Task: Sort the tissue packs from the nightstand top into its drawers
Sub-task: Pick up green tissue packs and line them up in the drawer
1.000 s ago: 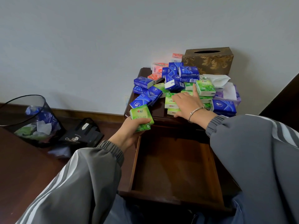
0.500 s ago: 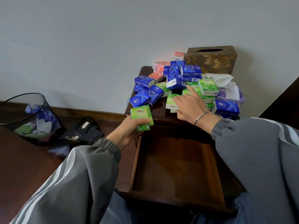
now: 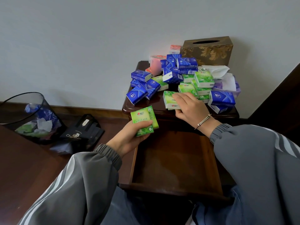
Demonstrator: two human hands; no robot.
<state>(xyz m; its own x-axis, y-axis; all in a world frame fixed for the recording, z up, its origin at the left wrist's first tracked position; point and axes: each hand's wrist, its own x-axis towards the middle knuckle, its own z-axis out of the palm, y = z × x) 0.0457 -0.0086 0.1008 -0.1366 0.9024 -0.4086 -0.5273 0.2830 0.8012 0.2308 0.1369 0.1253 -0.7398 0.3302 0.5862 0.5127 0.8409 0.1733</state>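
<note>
A dark wooden nightstand (image 3: 129,108) carries a heap of blue packs (image 3: 144,90), green packs (image 3: 203,79) and pink packs (image 3: 155,64). Its top drawer (image 3: 175,159) is pulled out toward me and holds nothing. My left hand (image 3: 129,140) holds a small stack of green tissue packs (image 3: 144,121) just left of the drawer's back corner. My right hand (image 3: 190,106) grips another green pack (image 3: 169,100) at the nightstand's front edge, fingers over its top and thumb under its front edge.
A gold patterned tissue box (image 3: 207,51) stands at the back against the wall, with loose white tissues (image 3: 217,70) and a purple pack (image 3: 227,83) beside it. On the floor to the left are a black mesh bin (image 3: 29,117) and a black bag (image 3: 82,130).
My right hand has slid from the middle of the green heap to the front edge and closed on a green pack. My left hand has stayed put with its stack.
</note>
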